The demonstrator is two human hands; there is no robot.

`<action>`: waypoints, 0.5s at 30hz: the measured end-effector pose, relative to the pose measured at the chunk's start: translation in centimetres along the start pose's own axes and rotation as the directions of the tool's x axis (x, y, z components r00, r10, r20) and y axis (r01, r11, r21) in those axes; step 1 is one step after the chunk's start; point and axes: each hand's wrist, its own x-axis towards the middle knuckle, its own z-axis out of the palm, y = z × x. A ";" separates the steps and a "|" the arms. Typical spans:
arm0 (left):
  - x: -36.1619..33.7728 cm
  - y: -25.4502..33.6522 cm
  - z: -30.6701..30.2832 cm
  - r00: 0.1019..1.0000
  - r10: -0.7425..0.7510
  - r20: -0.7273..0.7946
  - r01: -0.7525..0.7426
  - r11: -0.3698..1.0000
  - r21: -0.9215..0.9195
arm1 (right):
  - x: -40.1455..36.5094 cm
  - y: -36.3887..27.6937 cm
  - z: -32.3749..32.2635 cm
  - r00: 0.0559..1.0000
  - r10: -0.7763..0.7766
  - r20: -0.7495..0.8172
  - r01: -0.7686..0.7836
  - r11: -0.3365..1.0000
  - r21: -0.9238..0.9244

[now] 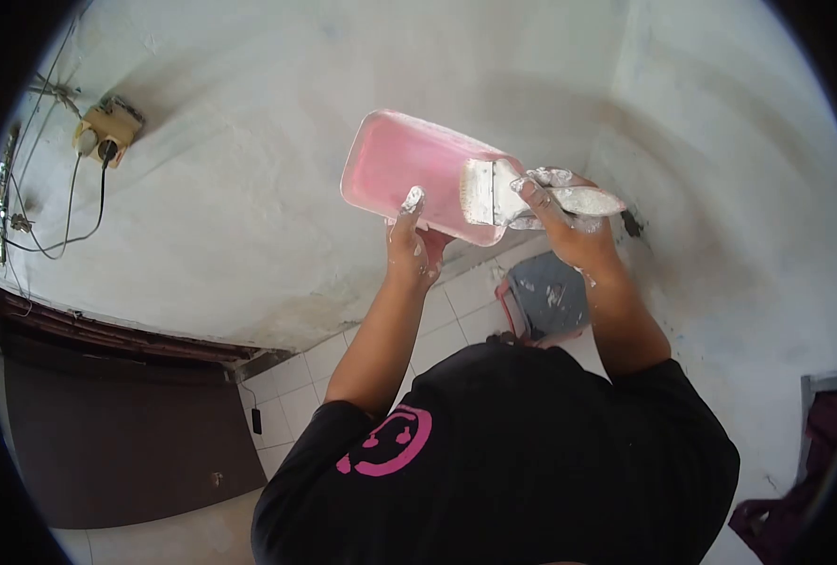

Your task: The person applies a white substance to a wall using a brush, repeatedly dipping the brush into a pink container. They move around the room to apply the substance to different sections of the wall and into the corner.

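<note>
My left hand (416, 238) grips the near long edge of a shallow pink tray (381, 155), its paint-smeared thumb over the rim and the fingers underneath. A thin whitish film coats the inside of the tray. In my right hand (574, 231) is a wide paintbrush (583, 200), its handle and ferrule crusted with white paint. The bristles overlap the right end of the tray and point left. White paint marks the fingers of both hands.
Ahead is a pale, patchy wall (277, 188). A socket box (109, 130) with plugs and hanging cables is at upper left. Below stands a grey-topped stool (548, 294) on white floor tiles (442, 325). A dark panel (126, 443) lies lower left, purple cloth (790, 499) lower right.
</note>
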 end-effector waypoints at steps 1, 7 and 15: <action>-1.1 -0.5 0.1 1.000 -0.012 -0.002 0.012 1.000 0.000 | -1.8 0.6 0.1 0.996 0.027 -0.083 -0.028 0.999 -0.021; -8.6 -2.8 -0.8 0.997 0.033 -0.074 -0.037 0.998 -0.057 | -11.7 4.6 -0.1 0.981 -0.142 -0.130 0.126 0.984 -0.122; -19.7 -7.2 0.1 0.960 0.014 -0.279 -0.051 0.991 -0.126 | -19.9 -2.8 -2.7 0.944 -0.062 0.323 0.197 0.892 -0.406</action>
